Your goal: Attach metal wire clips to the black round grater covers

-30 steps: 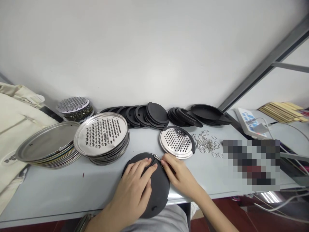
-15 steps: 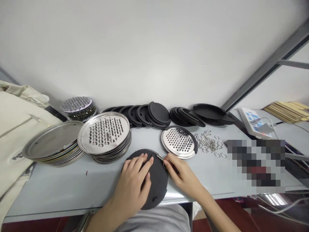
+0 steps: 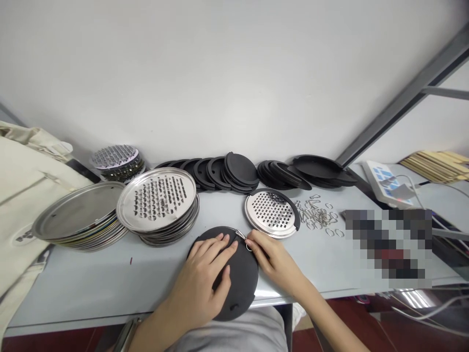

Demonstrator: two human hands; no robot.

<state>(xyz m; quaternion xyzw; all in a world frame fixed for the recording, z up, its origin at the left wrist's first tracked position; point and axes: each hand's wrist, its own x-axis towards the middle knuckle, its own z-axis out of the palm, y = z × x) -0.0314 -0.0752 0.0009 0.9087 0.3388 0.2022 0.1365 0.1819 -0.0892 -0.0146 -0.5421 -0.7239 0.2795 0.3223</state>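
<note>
- The left hand [image 3: 205,276] lies palm down, fingers a little spread, on a black disc [image 3: 242,278]; the disc is under it, at the near edge of the desk [image 3: 98,283];
- The right hand [image 3: 274,258] pinches a metal clip [image 3: 240,234] at the disc's far rim; a small ring [image 3: 249,248] shows beside its fingertips;
- Just beyond the right hand sits a perforated metal plate [image 3: 271,214], dark-edged along one side; right of that, loose rings and clips [image 3: 317,215];
- Beyond and left of the left hand stand stacked grater plates [image 3: 157,201]; farther left, plain metal plates [image 3: 80,208];
- Farthest beyond both hands, a row of black discs [image 3: 240,170] lies by the wall [image 3: 234,88].
</note>
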